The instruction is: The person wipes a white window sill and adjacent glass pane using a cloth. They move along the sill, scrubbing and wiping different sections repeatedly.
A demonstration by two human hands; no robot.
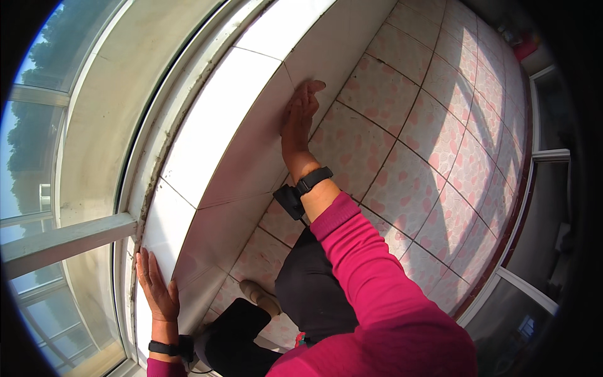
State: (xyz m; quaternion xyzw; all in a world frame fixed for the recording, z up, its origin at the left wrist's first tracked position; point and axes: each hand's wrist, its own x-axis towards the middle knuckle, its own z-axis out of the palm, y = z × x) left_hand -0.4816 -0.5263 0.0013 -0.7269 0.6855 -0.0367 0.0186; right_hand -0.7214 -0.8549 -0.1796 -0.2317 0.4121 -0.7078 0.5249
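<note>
My left hand (pixel 159 287) lies flat on the white tiled window sill (pixel 221 108), close to the window frame, with its thumb apart from the fingers. Farther along, my right hand (pixel 297 115) presses against the tiled wall face (pixel 254 136) below the sill. At its fingertips shows a small pinkish patch; whether this is a held cloth or part of the hand I cannot tell. Black straps with small black devices circle both wrists.
A sliding window frame (pixel 70 235) borders the sill on the left. Patterned pink and white floor tiles (pixel 405 174) spread to the right, partly sunlit, up to white-framed glass panels (pixel 532 287). My dark-trousered legs and a brown shoe (pixel 259 297) are below.
</note>
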